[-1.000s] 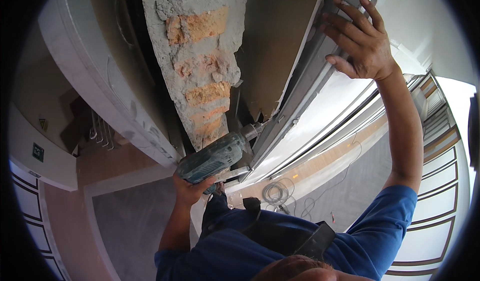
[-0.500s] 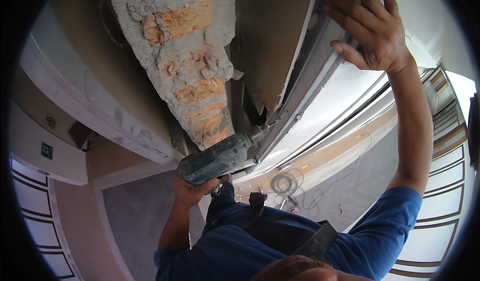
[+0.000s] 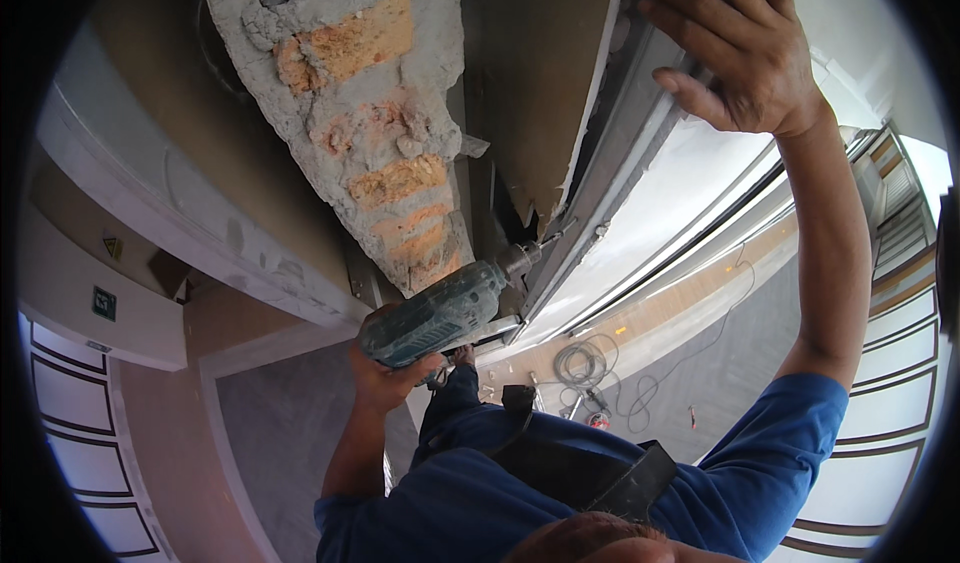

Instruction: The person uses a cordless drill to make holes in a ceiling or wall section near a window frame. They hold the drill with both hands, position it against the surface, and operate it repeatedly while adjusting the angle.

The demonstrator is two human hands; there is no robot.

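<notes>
My left hand [image 3: 393,378] is closed around the rear grip of a dusty dark green power drill [image 3: 440,313]. The drill points up and to the right, and its thin bit [image 3: 556,239] ends at the grey metal frame [image 3: 590,198]. Whether the tip has gone into the metal, I cannot tell. Higher up, my right hand [image 3: 745,53] lies open with spread fingers against that same frame. Left of the drill rises a broken wall edge [image 3: 375,128] of mortar and orange brick.
Beside the frame hangs a brown panel [image 3: 530,83] with a torn lower end. On the floor lie a coiled cable [image 3: 582,365], several tools and a small red-handled tool [image 3: 693,417]. A pale ledge [image 3: 190,223] runs along the left, near a green wall sign [image 3: 104,303].
The view has shifted slightly, moving the wall edge a little left and the floor things right. Both hands keep their places, the left still gripping the drill at the frame.
</notes>
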